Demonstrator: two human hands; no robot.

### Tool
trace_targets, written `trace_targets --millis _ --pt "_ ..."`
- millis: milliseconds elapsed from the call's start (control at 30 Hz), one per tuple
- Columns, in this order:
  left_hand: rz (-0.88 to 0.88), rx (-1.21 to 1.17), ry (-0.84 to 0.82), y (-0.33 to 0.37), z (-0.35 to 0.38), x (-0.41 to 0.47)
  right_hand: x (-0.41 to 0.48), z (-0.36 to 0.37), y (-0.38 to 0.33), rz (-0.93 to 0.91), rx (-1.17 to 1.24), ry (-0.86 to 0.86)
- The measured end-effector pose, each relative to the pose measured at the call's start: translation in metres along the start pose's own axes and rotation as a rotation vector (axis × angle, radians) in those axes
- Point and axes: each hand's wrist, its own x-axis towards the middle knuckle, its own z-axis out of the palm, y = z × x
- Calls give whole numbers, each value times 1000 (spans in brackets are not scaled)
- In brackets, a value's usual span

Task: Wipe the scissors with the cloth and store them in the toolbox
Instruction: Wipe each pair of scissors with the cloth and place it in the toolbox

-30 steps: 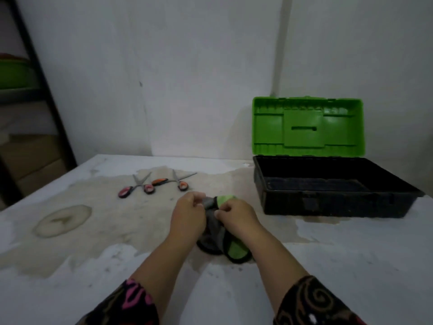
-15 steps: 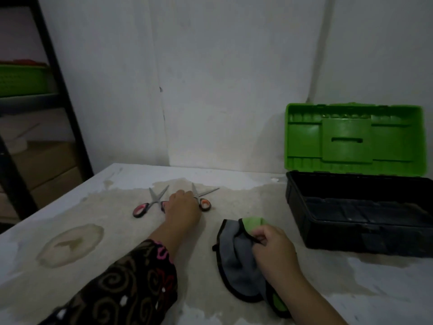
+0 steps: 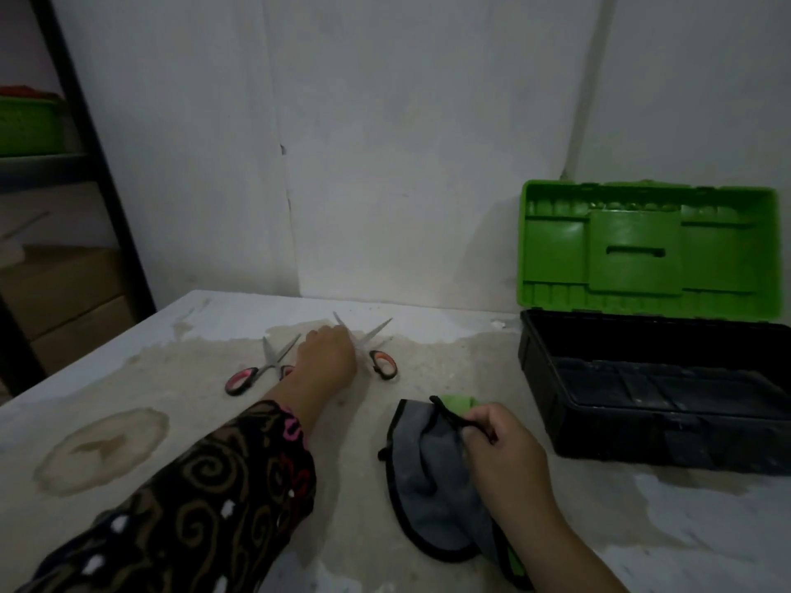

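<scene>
since half a second ago our left hand (image 3: 326, 358) has slid further over the right pair of scissors (image 3: 371, 349), arm stretched forward in the patterned sleeve (image 3: 205, 498), palm down with fingers curled over one handle, though we can't tell if it's actually gripping. the blades are splayed open. the other scissors (image 3: 261, 369) lie just left, untouched. our right hand (image 3: 505, 447) pinches the black edge of the grey cloth (image 3: 432, 481) on the table (image 3: 128, 421). the toolbox (image 3: 650, 378) sits open on the right.
</scene>
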Motion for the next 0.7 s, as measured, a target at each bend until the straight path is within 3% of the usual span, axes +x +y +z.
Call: trace_targets --millis 167,433,600,700 --pt "-38 -468 6 13 -33 -37 -1 -3 -5 30 156 48" --pt "-215 -1303 -267 10 -64 -147 -9 -14 -34 153 557 -49" --pt "-245 -1463 -325 16 -51 -184 -25 -10 -31 66 420 -303" --pt "-227 -1493 -314 17 -47 -185 -26 -15 -27 103 433 -335"
